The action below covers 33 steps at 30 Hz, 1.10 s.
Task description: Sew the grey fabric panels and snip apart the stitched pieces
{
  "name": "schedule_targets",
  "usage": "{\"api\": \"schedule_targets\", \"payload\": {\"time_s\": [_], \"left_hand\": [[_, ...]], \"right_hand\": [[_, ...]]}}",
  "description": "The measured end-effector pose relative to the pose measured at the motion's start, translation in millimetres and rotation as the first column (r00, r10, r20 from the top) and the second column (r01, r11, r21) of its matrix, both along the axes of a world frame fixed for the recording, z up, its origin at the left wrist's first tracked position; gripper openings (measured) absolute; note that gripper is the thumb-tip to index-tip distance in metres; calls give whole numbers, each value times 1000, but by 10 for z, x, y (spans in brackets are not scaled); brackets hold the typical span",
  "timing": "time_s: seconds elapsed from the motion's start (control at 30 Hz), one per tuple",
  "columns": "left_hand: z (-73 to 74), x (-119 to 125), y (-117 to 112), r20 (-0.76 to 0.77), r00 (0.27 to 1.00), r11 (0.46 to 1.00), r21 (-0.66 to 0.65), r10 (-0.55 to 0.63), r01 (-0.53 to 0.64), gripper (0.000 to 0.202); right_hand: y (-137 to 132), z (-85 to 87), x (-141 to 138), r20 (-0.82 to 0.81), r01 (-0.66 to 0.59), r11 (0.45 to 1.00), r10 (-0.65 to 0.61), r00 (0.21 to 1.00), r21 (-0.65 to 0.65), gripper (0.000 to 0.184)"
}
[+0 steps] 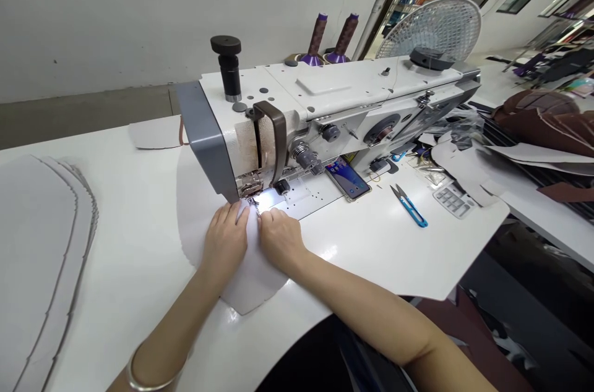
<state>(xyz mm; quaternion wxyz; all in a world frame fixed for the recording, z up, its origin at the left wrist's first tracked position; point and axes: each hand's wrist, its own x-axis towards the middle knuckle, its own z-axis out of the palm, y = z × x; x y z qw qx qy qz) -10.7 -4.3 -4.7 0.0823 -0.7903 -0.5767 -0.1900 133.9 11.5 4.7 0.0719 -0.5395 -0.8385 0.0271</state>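
Note:
A white industrial sewing machine stands across the white table. A pale grey cut piece of material lies under its needle and presser foot. My left hand rests flat on the piece just left of the needle, fingers stretched out. My right hand presses the same piece from the right, fingers curled down onto it near the lit needle plate.
A stack of pale cut pieces lies at the left. A phone, blue thread snips and a small calculator sit right of the machine. Purple thread cones and a fan stand behind. Brown material is piled at right.

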Motion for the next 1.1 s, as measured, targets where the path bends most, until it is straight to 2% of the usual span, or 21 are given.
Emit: {"api": "schedule_targets", "payload": {"time_s": [0.33, 0.63, 0.83, 1.1], "left_hand": [[67, 70, -55, 12, 997, 997, 8, -72, 72, 37], [28, 123, -104, 87, 995, 999, 23, -50, 48, 35], [27, 138, -94, 96, 995, 1000, -29, 0, 3, 36], [40, 96, -48, 104, 995, 999, -42, -6, 10, 34]], "right_hand": [[-2, -19, 19, -13, -26, 999, 27, 1000, 25, 13], [-7, 32, 27, 22, -58, 998, 58, 998, -10, 13], [1, 41, 26, 39, -90, 995, 91, 995, -30, 13], [26, 81, -5, 65, -140, 988, 144, 987, -61, 15]]}}
